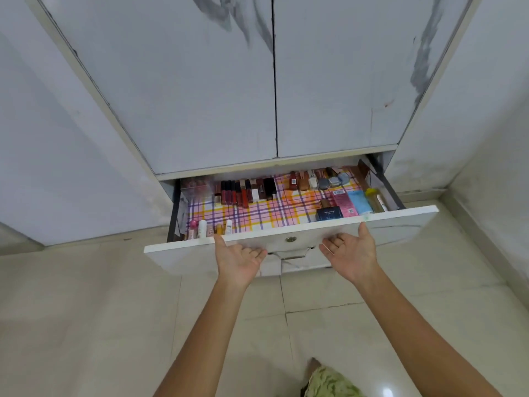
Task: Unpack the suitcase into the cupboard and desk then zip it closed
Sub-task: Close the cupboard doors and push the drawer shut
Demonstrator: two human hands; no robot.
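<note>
Cupboard (274, 81): tall and white with grey marble-like streaks; two doors meet at a dark seam down the middle, both closed.
Drawer (400, 224): below the doors, pulled out toward the camera; white marbled front panel seen from above, with a round lock (290, 239) at its centre and a metal handle (289, 254) just under it.
Liner (257, 212): checked sheet in pink, yellow, purple and white covering the drawer floor.
Back row: dark red and brown lip tubes (243, 193) standing side by side, then small bottles and round compacts (329, 179) toward the right.
Right front corner: a dark blue box (329, 214), a pink box (343, 202), a light blue tube (359, 202) and a yellow-capped bottle (373, 199), packed close together.
Left front corner: a few small tubes and bottles (210, 229) upright against the front panel.
Left hand (239, 260): palm against the drawer front left of the handle, thumb up at the top edge, fingers straight and close together.
Right hand (353, 253): palm against the front right of the handle, thumb up to the top edge, fingers straight and slightly spread.
Floor (86, 310): pale glossy tiles.
Bottom edge: a patch of green patterned cloth (329, 382); what it belongs to cannot be told.
</note>
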